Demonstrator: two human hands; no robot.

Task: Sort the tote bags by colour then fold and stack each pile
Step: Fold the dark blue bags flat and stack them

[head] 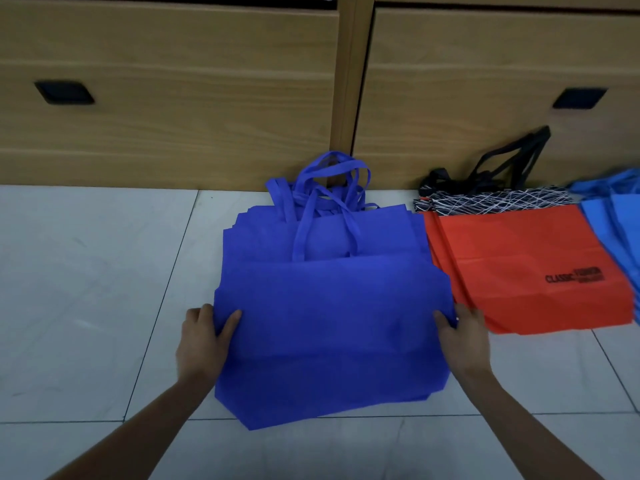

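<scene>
Dark-blue tote pile [329,341] lies flat on the white tiled floor [86,289], centre of view, just in front of the wooden drawer fronts [173,98]. Its loop handles [329,181] bunch at the far end, touching the base of the drawers. The top blue layer covers the near half of the pile, and its far edge crosses the lower ends of the handles.

Left hand [202,344] grips the left edge of this top layer. The thumb [232,323] presses on top of the fabric and the other fingers curl under the edge. Right hand [465,341] grips the right edge the same way, with its thumb [441,320] on top and the fingers tucked beneath, mostly hidden.

Orange tote pile [512,265] sits just right of the blue pile. It has a black-and-white patterned top band, black handles and black printing. The right hand's outer side is against its near-left corner. Light-blue bags [620,216] lie at the far right, cut off by the frame.
</scene>
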